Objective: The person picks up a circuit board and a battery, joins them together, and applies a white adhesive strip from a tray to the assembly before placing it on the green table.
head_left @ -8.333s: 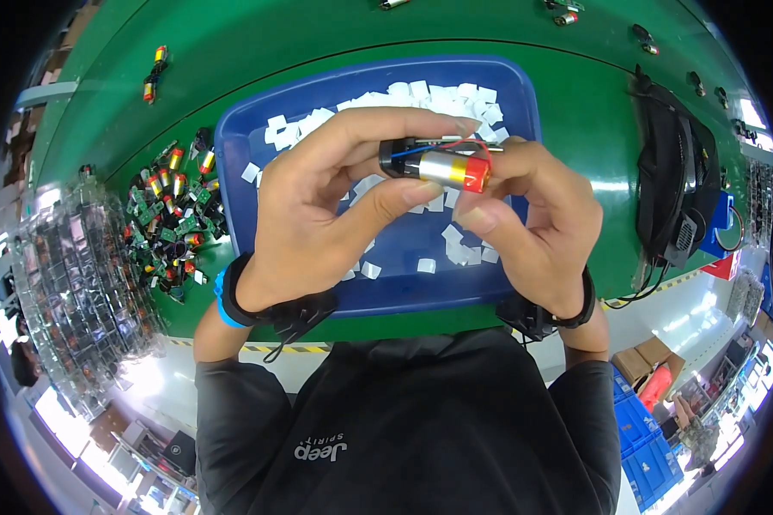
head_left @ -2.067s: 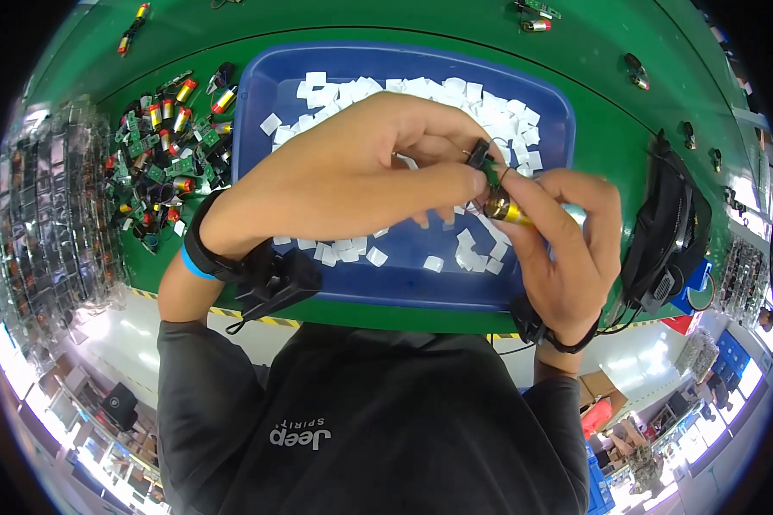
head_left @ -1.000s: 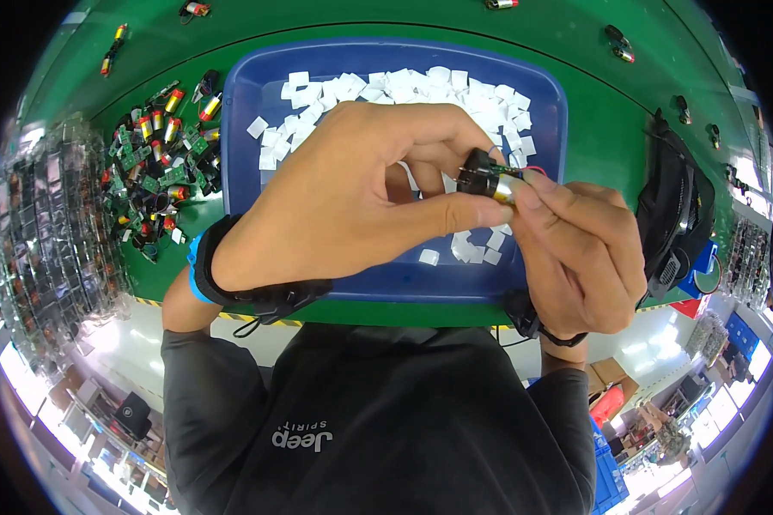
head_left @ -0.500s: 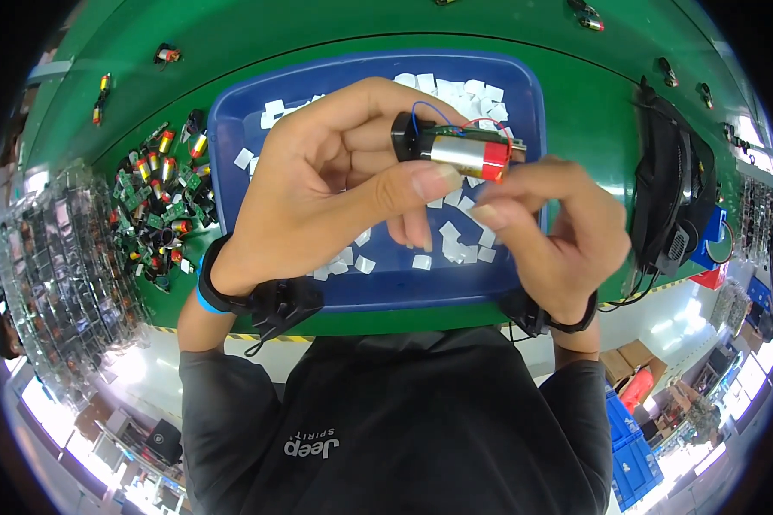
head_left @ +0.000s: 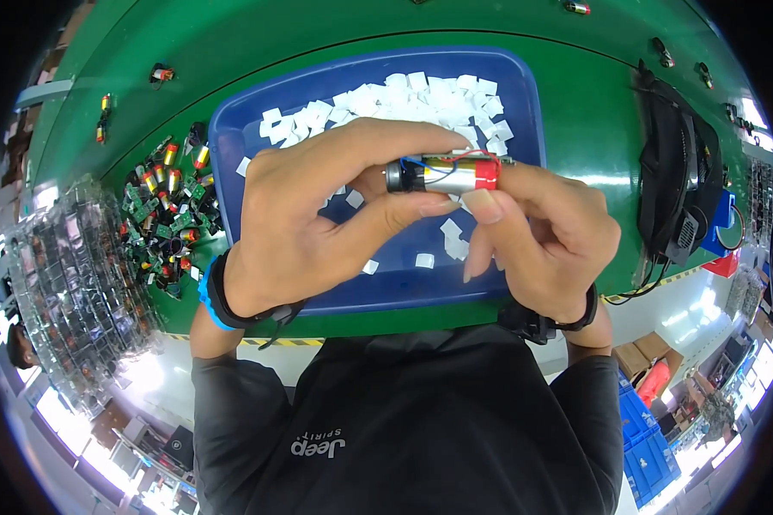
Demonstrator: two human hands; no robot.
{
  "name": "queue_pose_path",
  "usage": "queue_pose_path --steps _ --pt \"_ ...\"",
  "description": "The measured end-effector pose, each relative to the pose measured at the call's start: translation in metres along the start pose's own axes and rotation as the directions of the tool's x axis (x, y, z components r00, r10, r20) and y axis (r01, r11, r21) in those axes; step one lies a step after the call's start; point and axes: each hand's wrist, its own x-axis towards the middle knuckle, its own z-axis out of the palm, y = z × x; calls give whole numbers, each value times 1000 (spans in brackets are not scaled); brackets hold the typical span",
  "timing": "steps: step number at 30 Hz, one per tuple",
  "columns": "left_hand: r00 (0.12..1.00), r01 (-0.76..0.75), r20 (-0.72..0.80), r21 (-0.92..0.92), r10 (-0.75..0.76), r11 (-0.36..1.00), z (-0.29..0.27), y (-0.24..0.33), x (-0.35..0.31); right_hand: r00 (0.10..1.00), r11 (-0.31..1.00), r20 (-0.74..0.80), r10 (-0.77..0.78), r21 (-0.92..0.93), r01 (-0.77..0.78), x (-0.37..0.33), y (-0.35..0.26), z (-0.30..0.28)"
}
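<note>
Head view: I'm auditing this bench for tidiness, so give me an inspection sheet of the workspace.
Surface: green bench, yellow-black edge tape.
Job's things: small battery cell, silver with red end, red and blue wires, held over blue tray of white squares.
Clutter: parts pile of cells and green boards at left; stray cells along far edge.
Hands: left hand and right hand both pinch the cell.
Cables: black bundle at right.
Surroundings: clear trays at left; blue crates below right.
</note>
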Motion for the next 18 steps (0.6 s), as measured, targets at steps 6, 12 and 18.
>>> queue_pose_path --steps 6,12,18 --pt "976 218 -19 -35 -218 975 -8 3 10 971 977 108 212 -60 -206 14 5 -3" --pt "964 136 127 520 -234 843 -92 -94 80 970 980 167 179 -116 -161 10 7 -2" --pt "995 -4 62 815 -79 580 -90 -177 145 974 980 185 131 -173 -99 10 11 0"
